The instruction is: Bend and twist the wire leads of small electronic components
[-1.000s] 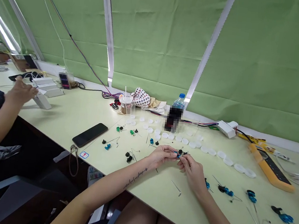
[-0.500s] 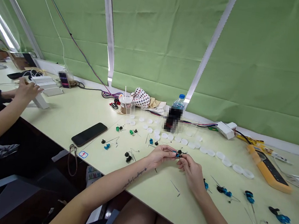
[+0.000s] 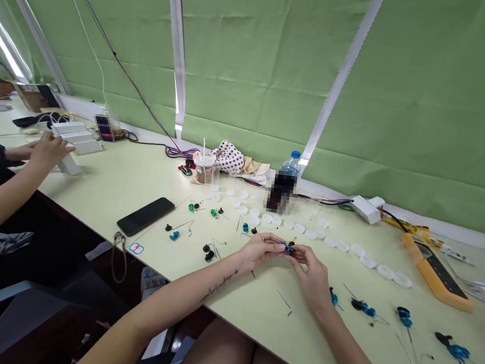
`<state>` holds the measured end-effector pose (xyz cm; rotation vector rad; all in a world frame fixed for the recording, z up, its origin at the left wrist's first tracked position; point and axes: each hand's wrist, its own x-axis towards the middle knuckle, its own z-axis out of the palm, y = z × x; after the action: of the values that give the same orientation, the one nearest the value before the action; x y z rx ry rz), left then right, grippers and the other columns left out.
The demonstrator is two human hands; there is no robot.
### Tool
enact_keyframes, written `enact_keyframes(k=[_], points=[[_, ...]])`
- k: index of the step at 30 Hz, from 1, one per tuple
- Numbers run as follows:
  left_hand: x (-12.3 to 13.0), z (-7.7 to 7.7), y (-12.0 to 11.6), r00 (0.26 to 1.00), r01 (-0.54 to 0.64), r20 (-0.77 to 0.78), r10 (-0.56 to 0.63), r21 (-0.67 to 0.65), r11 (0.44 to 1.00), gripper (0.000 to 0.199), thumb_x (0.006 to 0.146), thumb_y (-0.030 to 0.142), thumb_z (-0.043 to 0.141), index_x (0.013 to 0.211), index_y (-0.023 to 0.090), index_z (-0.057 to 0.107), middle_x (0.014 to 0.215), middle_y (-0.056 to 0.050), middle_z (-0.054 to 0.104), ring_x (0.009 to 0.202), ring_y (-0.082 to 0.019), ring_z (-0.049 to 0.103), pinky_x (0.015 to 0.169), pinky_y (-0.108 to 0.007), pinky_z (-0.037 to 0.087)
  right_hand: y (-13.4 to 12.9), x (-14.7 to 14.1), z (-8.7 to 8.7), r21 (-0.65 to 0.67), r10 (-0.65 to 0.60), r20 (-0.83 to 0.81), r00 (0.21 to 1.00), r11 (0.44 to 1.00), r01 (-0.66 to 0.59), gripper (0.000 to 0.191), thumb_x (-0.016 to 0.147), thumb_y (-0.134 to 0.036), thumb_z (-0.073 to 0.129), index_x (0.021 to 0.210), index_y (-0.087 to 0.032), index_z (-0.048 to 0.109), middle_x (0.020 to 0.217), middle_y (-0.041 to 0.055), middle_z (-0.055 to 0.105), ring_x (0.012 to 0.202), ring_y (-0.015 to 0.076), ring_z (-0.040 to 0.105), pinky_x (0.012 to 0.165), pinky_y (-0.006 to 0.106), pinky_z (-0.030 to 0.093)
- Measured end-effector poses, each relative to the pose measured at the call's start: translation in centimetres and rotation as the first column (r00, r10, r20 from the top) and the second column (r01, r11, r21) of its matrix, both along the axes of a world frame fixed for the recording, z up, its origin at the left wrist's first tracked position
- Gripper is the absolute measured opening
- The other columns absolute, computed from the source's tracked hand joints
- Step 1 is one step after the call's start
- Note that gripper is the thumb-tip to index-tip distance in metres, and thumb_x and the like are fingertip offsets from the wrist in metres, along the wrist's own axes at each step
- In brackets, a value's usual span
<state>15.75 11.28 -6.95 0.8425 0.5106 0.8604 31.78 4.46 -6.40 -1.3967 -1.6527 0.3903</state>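
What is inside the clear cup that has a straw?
The cup holds something brown low down, and a white straw stands in it. The straw's lower end cannot be seen.

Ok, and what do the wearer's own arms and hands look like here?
Left hand and right hand are ungloved; no sleeve, watch or bracelet shows. The left forearm bears a dark, thin zigzag tattoo, like a heartbeat trace. Rings: too small to tell.

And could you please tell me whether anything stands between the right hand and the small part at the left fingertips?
Nothing visible does: the right hand and left hand both hold the small part directly.
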Motion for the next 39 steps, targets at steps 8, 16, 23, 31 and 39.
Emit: enact_keyframes(k=[8, 16, 23, 31, 39], points=[[0.04, 0.17, -0.04, 1.0, 0.011, -0.009, -0.011, -0.02, 1.0, 0.036, 0.054, 0.019, 0.083, 0.086, 0.009, 0.067, 0.082, -0.008, 0.069, 0.076, -0.014, 0.065, 0.085, -0.03, 0.048, -0.01, 0.1, -0.15, -0.015, 0.007, -0.018, 1.0, 1.0, -0.008, 0.031, 0.084, -0.05, 0.05, 0.097, -0.022, 0.054, 0.089, 0.0059, 0.066, 0.081, 0.0218, 0.063, 0.078, 0.039, 0.051], [0.12, 0.4, -0.16, 1.0, 0.008, -0.014, -0.008, -0.026, 1.0, 0.035, 0.054, 0.018, 0.083, 0.084, 0.009, 0.067, 0.08, -0.007, 0.069, 0.075, -0.013, 0.065, 0.085, -0.03, 0.048, 0.02, 0.12, -0.14, -0.011, -0.001, -0.01, 1.0, 1.0, 0.0, 0.03, 0.083, -0.048, 0.051, 0.096, -0.022, 0.055, 0.087, 0.0053, 0.067, 0.079, 0.021, 0.063, 0.075, 0.036, 0.051], [-0.01, 0.66, -0.3, 1.0, 0.011, -0.012, -0.011, -0.025, 1.0, 0.034, 0.054, 0.018, 0.083, 0.083, 0.009, 0.067, 0.08, -0.007, 0.069, 0.077, -0.014, 0.065, 0.089, -0.032, 0.046, -0.01, 0.14, -0.23, -0.021, -0.001, -0.025, 1.0, 1.0, 0.0, 0.031, 0.083, -0.049, 0.051, 0.096, -0.022, 0.055, 0.087, 0.0058, 0.067, 0.08, 0.0216, 0.063, 0.075, 0.037, 0.051], [0.1, 0.18, -0.19, 1.0, 0.001, 0.004, -0.001, 0.012, 1.0, 0.037, 0.052, 0.021, 0.083, 0.084, 0.009, 0.069, 0.083, -0.008, 0.069, 0.078, -0.015, 0.065, 0.088, -0.033, 0.046, -0.07, 0.11, -0.23, -0.036, -0.001, -0.03, 1.0, 0.999, 0.0, 0.029, 0.084, -0.048, 0.051, 0.096, -0.022, 0.055, 0.088, 0.0055, 0.067, 0.08, 0.0214, 0.063, 0.075, 0.036, 0.051], [0.05, 0.39, -0.22, 1.0, 0.013, 0.017, -0.013, 0.011, 1.0, 0.034, 0.052, 0.019, 0.084, 0.082, 0.009, 0.071, 0.075, -0.006, 0.069, 0.073, -0.012, 0.063, 0.085, -0.029, 0.046, 0.07, 0.21, -0.55, -0.053, -0.012, -0.033, 0.999, 0.999, 0.01, 0.028, 0.083, -0.048, 0.051, 0.094, -0.022, 0.055, 0.087, 0.0053, 0.067, 0.079, 0.0215, 0.063, 0.074, 0.036, 0.05]])
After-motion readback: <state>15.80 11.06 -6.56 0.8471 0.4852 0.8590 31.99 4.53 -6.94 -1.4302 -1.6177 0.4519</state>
